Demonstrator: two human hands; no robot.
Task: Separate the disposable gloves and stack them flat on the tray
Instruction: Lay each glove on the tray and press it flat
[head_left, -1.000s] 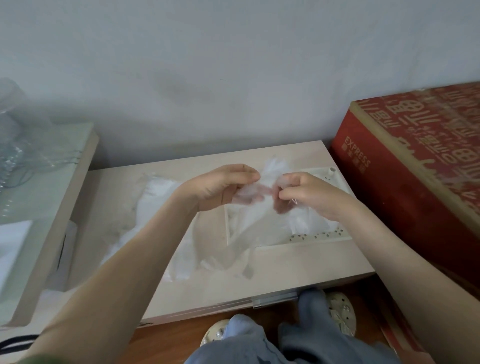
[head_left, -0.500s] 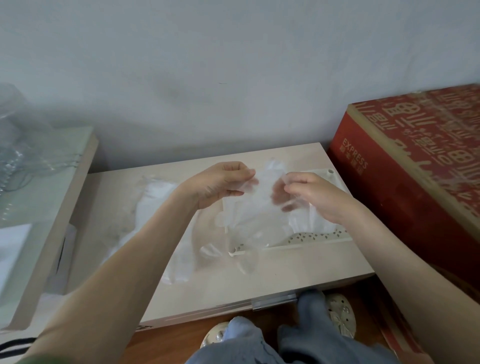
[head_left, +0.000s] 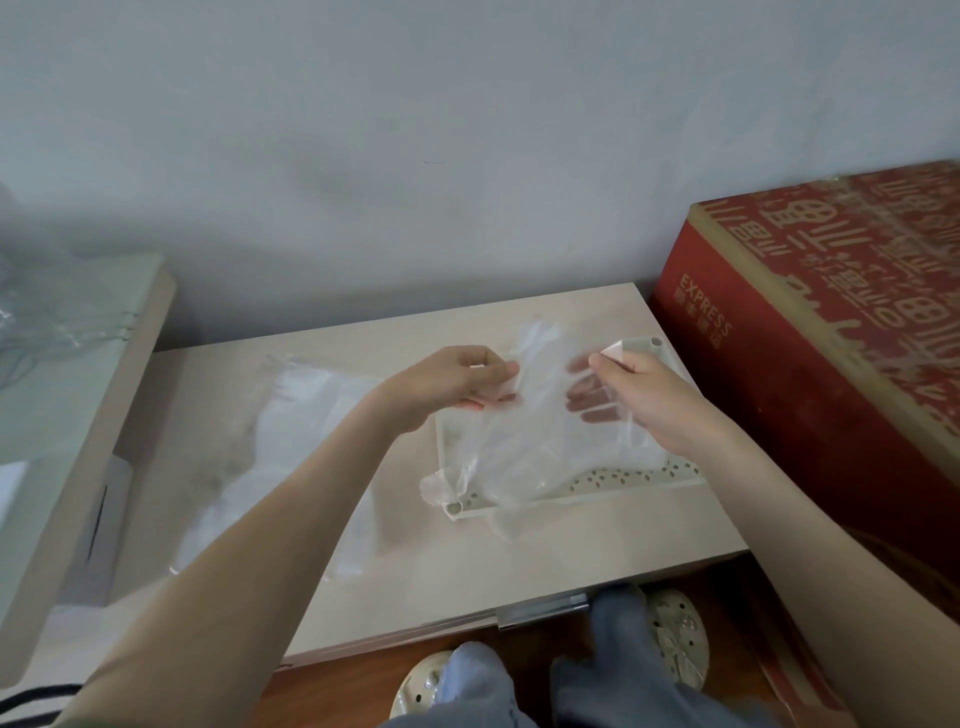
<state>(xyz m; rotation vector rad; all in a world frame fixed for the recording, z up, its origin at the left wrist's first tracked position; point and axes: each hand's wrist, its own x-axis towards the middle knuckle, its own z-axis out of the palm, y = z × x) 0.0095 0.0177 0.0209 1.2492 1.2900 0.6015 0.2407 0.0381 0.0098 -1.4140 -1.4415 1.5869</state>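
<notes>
Nearest: knees in grey trousers and perforated slippers (head_left: 675, 644) on the floor at the near edge of the low table (head_left: 415, 577). Both bare forearms reach away over it.

On the table's left half lies a heap of clear film (head_left: 291, 452), apparently the unsorted disposable gloves; individual pieces cannot be made out.

Right of centre sits the pale perforated tray (head_left: 623, 480). One glove (head_left: 530, 426) hangs spread over it, lower part draped onto the tray floor, a crumpled bit spilling past the tray's near-left corner.

Left hand (head_left: 457, 384): thumb and fingers pinched on the glove's upper left edge, palm turned right. Right hand (head_left: 644, 395): thumb and forefinger closed on the upper right edge, remaining fingers spread behind the film and showing through it. Hands apart, sheet stretched between them.

Handling judgement: near weightless, limp, clingy, easily creased or torn. Best held by light pinches at the cuff corners, kept taut, lowered flat.

Far right: red carton (head_left: 831, 332).
</notes>
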